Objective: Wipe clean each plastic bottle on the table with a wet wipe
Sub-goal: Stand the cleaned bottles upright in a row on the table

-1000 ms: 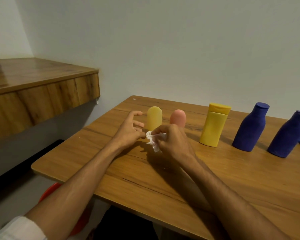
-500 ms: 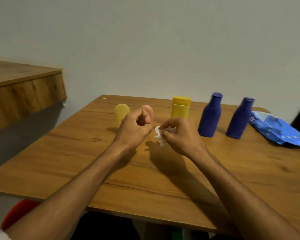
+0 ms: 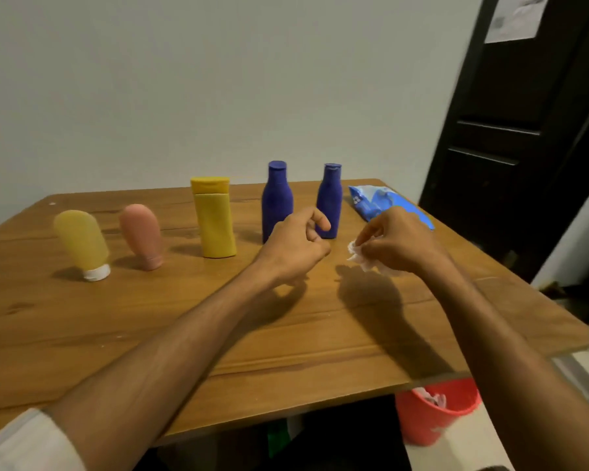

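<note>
Spanning the lower frame, a brown wooden table (image 3: 82,334) carries a mid-frame row of yellow, pink and dark blue plastic bottles (image 3: 213,229). At centre the left hand (image 3: 291,249) curls empty; just right, the right hand (image 3: 402,243) pinches a crumpled white wet wipe (image 3: 359,258).

Five plastic bottles stand in a row across the far part of the wooden worktop (image 3: 82,317). At the left, a pale yellow squeeze bottle (image 3: 82,243) rests on its white cap, leaning left. Beside it a pink squeeze bottle (image 3: 142,234) stands cap-down too, tilted the same way. Next comes an upright yellow flip-lid bottle (image 3: 215,222), then the left dark blue bottle (image 3: 276,198) and the right dark blue bottle (image 3: 330,195), both narrow-necked and upright. The wet wipe (image 3: 361,256), white and crumpled, is pinched in the fingers (image 3: 368,232) of the right hand (image 3: 402,239), above the worktop near the right blue bottle.
</note>
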Demonstrator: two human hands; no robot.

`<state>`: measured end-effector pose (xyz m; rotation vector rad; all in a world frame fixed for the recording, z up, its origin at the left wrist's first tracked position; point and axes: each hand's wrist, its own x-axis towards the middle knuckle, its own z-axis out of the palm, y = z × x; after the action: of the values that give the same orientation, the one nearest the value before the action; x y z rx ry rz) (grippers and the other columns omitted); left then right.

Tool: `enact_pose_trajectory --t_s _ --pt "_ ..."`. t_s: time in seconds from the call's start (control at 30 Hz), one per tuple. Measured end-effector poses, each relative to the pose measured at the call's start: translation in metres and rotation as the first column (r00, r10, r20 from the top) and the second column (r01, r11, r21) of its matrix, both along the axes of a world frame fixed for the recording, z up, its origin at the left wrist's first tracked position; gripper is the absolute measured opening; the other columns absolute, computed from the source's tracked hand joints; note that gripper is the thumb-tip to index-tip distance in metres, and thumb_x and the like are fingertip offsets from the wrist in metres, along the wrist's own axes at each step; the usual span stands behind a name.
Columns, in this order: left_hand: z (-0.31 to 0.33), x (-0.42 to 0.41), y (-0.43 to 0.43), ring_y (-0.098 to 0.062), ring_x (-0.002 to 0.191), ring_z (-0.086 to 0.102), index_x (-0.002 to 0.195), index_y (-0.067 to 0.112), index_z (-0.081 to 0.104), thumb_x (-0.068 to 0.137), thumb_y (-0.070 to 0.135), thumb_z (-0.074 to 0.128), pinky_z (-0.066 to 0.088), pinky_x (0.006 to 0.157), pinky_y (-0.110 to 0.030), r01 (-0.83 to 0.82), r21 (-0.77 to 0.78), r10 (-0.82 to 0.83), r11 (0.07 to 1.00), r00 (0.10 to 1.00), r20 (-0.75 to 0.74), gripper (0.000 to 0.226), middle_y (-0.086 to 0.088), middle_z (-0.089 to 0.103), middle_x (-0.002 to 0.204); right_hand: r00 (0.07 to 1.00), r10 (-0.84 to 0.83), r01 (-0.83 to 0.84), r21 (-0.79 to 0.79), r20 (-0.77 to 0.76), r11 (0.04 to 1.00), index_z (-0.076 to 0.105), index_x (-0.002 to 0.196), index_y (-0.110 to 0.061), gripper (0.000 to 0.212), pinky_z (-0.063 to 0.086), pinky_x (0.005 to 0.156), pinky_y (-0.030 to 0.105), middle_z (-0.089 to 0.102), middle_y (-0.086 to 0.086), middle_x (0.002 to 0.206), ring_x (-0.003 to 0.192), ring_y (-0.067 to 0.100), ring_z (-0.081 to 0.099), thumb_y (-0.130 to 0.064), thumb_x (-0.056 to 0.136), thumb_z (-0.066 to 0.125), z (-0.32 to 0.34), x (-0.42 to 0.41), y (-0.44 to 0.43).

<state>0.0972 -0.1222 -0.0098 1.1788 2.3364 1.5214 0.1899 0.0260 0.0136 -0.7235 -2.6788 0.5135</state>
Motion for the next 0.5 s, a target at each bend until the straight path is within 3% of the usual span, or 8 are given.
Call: enact_pose_trajectory --t_s 0.1,0.2,0.37,0.5 --pt "0.001 0.007 0.022 -0.016 0.072 0.065 0.105 0.018 0.057 0.086 0.002 0.062 0.056 0.073 -0.029 -0.001 -0.033 0.001 0.999 1.0 0.003 0.025 -0.004 0.067 0.076 0.993 -0.047 0.045 0.018 0.104 0.999 0.074 0.076 -0.026 0.01 0.053 0.06 0.029 0.068 -0.005 0.073 0.072 0.012 0.063 -0.018 0.076 0.067 0.001 0.018 0.024" --pt "-0.004 0.007 0.035 -0.016 0.075 0.064 0.107 0.021 0.055 0.087 0.003 0.062 0.058 0.081 -0.038 -0.033 -0.036 0.034 0.999 0.999 0.032 0.028 -0.006 0.068 0.082 0.981 -0.032 0.03 0.016 0.193 0.999 0.071 0.081 -0.026 0.01 0.041 0.051 0.023 0.065 -0.004 0.082 0.071 0.009 0.057 -0.019 0.079 0.066 -0.003 0.029 0.036" --pt "-0.011 -0.003 0.044 -0.011 0.086 0.062 0.113 0.024 0.054 0.087 0.006 0.065 0.056 0.087 -0.038 -0.163 -0.013 0.163 0.987 0.987 -0.002 0.033 0.002 0.062 0.091 0.958 0.024 -0.02 -0.018 0.284 1.0 0.065 0.085 -0.029 0.011 0.048 0.06 0.024 0.061 -0.003 0.093 0.079 0.009 0.055 -0.02 0.079 0.069 -0.013 0.029 0.043" --pt "-0.002 -0.012 0.045 -0.01 0.082 0.061 0.105 0.023 0.054 0.084 0.002 0.067 0.057 0.082 -0.042 -0.214 0.039 0.217 0.976 0.973 -0.082 0.032 0.005 0.059 0.085 0.951 0.057 -0.053 -0.022 0.304 0.998 0.063 0.089 -0.035 0.019 0.054 0.076 0.034 0.06 -0.004 0.1 0.09 0.015 0.057 -0.036 0.074 0.075 0.0 0.028 0.046"
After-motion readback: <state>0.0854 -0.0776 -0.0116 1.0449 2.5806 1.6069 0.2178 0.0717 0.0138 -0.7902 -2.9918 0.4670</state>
